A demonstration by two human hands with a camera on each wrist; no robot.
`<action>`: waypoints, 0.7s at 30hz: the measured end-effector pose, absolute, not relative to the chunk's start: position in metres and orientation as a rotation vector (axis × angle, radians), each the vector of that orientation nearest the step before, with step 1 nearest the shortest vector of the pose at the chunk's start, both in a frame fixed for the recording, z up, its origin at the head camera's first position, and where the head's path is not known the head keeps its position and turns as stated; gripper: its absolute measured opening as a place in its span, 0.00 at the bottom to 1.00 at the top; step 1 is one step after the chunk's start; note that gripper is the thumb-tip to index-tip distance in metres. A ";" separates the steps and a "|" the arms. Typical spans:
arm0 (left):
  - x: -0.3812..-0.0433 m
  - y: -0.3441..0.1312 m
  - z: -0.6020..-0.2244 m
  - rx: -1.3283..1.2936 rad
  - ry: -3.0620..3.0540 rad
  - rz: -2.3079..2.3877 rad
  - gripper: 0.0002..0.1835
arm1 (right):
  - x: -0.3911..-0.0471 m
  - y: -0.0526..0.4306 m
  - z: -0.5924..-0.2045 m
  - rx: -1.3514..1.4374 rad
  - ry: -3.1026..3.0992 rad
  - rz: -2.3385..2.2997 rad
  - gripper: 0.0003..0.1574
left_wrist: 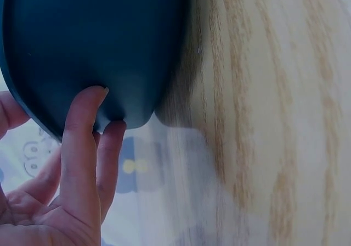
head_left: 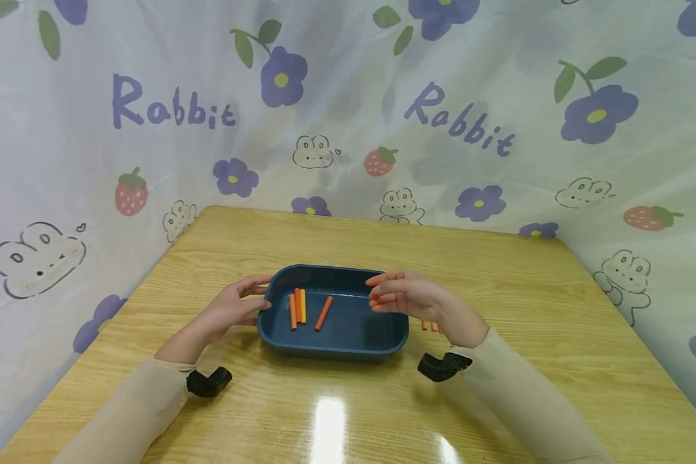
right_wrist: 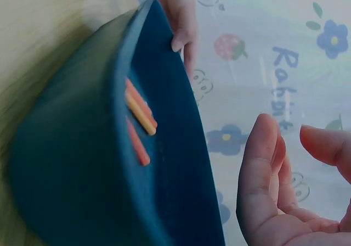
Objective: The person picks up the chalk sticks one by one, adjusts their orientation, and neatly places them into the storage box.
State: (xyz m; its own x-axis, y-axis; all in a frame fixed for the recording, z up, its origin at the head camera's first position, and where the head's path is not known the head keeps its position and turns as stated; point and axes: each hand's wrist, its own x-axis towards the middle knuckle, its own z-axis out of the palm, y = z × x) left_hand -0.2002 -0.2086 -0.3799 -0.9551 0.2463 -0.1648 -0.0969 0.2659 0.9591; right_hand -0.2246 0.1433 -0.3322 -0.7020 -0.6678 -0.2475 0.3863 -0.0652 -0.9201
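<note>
A dark blue, deep oblong tray [head_left: 336, 351] stands on the table. My left hand [head_left: 232, 306] grips its left end, with the thumb at the rim and the fingers [left_wrist: 82, 141] against the outer wall. Inside the tray, two orange crayon-like sticks [head_left: 292, 312] and a yellow one [head_left: 303, 306] lie side by side; a red-orange stick [head_left: 323, 314] lies apart at a slant. Over the tray's right end, my right hand [head_left: 412, 298] holds nothing, its fingers loosely bent and thumb apart from them in the right wrist view.
More orange sticks [head_left: 429, 327] lie on the wooden table [head_left: 499, 277] right of the tray, partly hidden by the right hand. A curtain [head_left: 348, 96] printed with rabbits and flowers hangs behind the table. Black wrist devices [head_left: 443, 366] sit at both cuffs.
</note>
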 end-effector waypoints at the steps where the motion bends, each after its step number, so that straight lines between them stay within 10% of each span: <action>1: -0.200 -0.208 -0.380 0.137 2.256 1.743 0.33 | -0.223 0.148 -0.333 -0.314 1.486 -1.851 0.13; 21: -0.200 -0.207 -0.379 0.134 2.278 1.721 0.33 | -0.215 0.217 -0.373 -0.138 1.560 -1.991 0.12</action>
State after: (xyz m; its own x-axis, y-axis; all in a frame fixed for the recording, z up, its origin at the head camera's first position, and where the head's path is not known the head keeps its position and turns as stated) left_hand -0.2003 -0.2074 -0.3794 -0.9559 0.2415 -0.1673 -0.0949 0.2849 0.9538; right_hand -0.2154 0.2171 -0.3730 -0.8148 -0.5107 -0.2742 0.3884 -0.1299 -0.9123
